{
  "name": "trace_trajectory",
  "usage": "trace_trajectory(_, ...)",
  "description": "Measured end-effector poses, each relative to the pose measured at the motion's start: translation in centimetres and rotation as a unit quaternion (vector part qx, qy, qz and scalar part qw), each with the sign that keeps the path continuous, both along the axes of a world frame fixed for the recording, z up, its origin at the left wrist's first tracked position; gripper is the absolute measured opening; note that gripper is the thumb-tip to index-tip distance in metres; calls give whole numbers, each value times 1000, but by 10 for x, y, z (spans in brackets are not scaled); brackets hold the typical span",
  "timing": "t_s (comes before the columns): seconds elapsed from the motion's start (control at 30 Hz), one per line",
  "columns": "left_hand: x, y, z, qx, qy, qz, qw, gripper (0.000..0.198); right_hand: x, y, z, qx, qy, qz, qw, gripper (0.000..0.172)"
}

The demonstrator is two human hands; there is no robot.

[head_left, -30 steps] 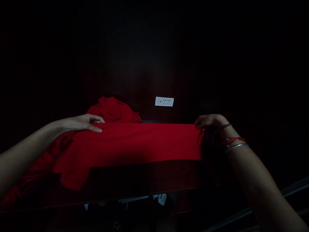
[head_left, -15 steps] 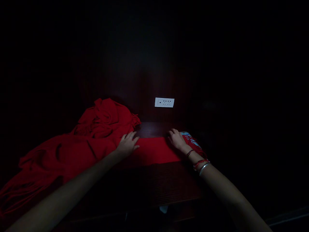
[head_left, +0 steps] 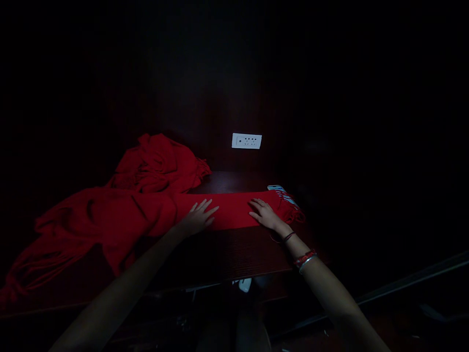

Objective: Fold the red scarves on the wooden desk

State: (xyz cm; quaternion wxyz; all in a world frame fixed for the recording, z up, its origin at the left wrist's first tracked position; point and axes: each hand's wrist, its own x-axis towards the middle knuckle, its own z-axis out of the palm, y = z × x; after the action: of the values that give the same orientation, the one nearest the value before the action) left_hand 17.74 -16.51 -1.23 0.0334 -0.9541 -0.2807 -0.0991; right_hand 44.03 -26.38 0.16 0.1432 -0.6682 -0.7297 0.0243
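Observation:
A red fringed scarf (head_left: 230, 210) stretches across a dark wooden surface, its right part in a flat band and its left part loose and rumpled. My left hand (head_left: 198, 219) lies on the band with fingers spread. Further right, my right hand (head_left: 264, 213) rests flat on the same band, fingers stretched out. Neither hand grips the cloth. The fringe at the right end partly covers a light blue, phone-like flat object (head_left: 275, 187). Behind the rumpled part sits a heap of red fringed cloth (head_left: 161, 159); whether it is a separate piece I cannot tell.
A white wall socket (head_left: 246, 141) is set in the dark back panel. The front edge of the dark wooden table (head_left: 234, 259) runs below my hands. Under it shows a small white object (head_left: 245, 285). Much of the surroundings is too dark to make out.
The view has tilted down, so everything sits higher. My right hand has moved nearer the front of the band and flattened; more fringe and the light blue object now show.

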Motion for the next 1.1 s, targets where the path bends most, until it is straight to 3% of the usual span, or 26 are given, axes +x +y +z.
trace_trajectory(0.17,7,-23,20,-15,-9,-144,989,38,4,-14,9,2,-8,153,988,40)
trace_trajectory(0.37,-7,-23,27,-67,-36,-152,986,57,-9,-18,2,72,-85,142,984,33)
trace_trajectory(0.63,-8,-9,18,-13,-35,-48,998,35,-31,-23,2,112,-105,135,979,40)
trace_trajectory(0.9,-9,4,13,10,-58,-42,997,25,-38,-13,3,109,-154,81,979,25)
trace_trajectory(1.1,-11,0,16,18,-66,-7,998,26,-28,-12,-6,117,-64,37,990,19)
